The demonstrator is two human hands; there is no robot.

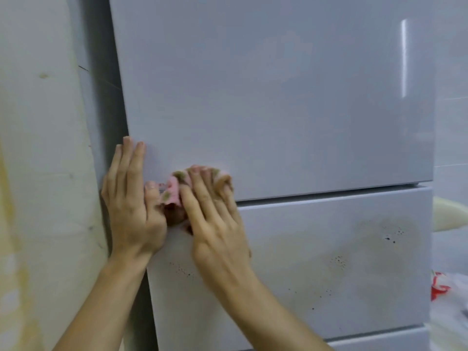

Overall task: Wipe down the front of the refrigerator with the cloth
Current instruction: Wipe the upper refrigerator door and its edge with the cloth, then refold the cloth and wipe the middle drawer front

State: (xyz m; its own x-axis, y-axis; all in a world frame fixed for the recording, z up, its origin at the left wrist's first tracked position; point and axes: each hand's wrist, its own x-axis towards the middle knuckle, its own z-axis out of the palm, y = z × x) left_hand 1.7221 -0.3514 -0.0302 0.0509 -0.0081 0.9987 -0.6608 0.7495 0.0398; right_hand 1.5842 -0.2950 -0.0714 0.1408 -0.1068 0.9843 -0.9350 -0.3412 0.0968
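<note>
The cloth (174, 190) was seen bunched into a small wad against the refrigerator (278, 97), at the lower left corner of the upper door, just above the seam where the lower door (329, 262) began. It was pink, marked with dull olive-brown patches, and a small printed label was visible at its left end. Most of it was hidden under the right hand (217, 224), which was laid over it with the fingers (200, 183) held nearly straight and spread, pressing it to the door rather than clenched around it; folds of cloth showed between and beyond the fingertips.

The left hand (131, 206) was placed flat on the left edge of the same door, just beside the cloth, its fingers released and pointing upward and its thumb touching the cloth's labelled end.

The upper door was pale grey, glossy and evenly clean, with a bright streak of light reflected near its right side. The lower door was marked by dull, cloudy smears and scattered dark specks. A stained, yellowish wall (38, 148) was seen to the left, and a red-and-white plastic bag (440, 287) to the lower right.
</note>
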